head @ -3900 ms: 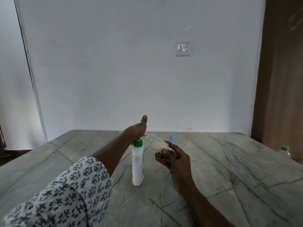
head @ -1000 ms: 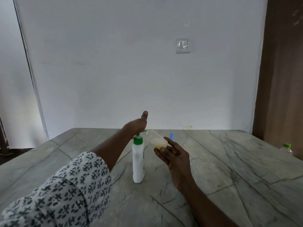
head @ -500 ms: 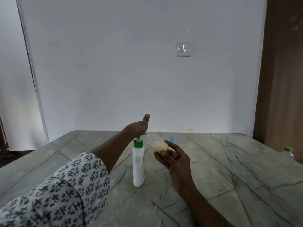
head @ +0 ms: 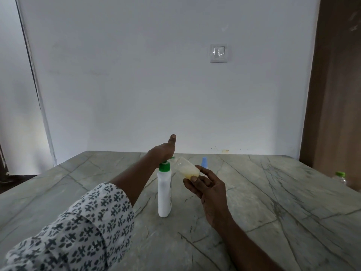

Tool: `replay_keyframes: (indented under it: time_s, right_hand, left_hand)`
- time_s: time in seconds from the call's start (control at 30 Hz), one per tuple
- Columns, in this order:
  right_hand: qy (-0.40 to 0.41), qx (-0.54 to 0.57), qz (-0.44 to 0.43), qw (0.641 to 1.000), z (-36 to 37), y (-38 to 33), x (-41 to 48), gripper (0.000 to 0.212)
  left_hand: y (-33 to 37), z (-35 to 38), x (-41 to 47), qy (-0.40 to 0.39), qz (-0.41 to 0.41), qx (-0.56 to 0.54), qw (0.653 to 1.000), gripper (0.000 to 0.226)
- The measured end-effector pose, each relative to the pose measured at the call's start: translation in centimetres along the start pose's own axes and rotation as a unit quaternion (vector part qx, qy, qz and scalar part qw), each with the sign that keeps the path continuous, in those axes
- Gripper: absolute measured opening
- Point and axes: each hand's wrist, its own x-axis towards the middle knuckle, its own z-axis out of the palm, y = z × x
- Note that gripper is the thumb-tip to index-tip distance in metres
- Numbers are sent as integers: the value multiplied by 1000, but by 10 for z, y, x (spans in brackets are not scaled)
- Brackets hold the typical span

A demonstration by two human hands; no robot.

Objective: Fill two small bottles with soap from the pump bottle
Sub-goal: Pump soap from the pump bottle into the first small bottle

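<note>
Where a grey-green veined stone surface (head: 273, 202) meets a white wall (head: 156, 85), a white pump bottle (head: 164, 192) with a green collar stands upright near the middle. The left hand (head: 161, 154), reaching from a patterned sleeve (head: 78, 231), presses on the pump head with the thumb raised. Its fingers are hidden, so their grip cannot be told. The right hand (head: 209, 187) pinches a small clear bottle (head: 187, 169), tilted with its mouth at the pump spout and yellowish soap inside. A blue cap (head: 204, 161) shows just behind.
</note>
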Motion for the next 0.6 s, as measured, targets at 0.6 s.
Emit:
replay_keyframes:
  time_s: [0.6]
  right_hand:
    - [-5, 21, -12, 1000, 4, -3, -1, 34]
  left_hand:
    - [8, -7, -5, -8, 3, -13, 1000, 83]
